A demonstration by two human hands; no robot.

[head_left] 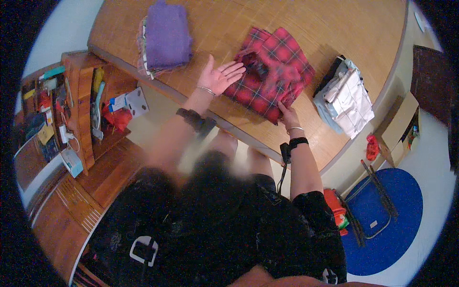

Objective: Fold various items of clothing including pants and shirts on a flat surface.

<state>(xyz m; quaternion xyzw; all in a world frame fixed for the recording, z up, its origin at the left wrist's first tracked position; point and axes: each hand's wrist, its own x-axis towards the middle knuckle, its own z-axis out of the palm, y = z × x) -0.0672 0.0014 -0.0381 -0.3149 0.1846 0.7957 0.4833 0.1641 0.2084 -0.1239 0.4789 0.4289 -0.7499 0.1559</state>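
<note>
A red-and-black plaid garment [275, 76] lies partly folded on the wooden table [215, 28], with a dark opening toward its upper left. My left hand [221, 77] is at its left side, palm up, fingers stretched out and holding nothing. At the garment's lower right corner, my right hand [288, 115] has its fingers closed on the edge of the cloth. Left of the garment sits a stack of folded clothes with a purple piece [168, 36] on top. To the right, another stack is topped by a white checked piece [351, 103].
A wooden shelf unit [79, 103] with various items stands left of the table. On the right, a folded blue round table [406, 210] with metal legs leans by the wall, near a cardboard box [399, 119] and a red bag [372, 147]. My legs are close to the table's near edge.
</note>
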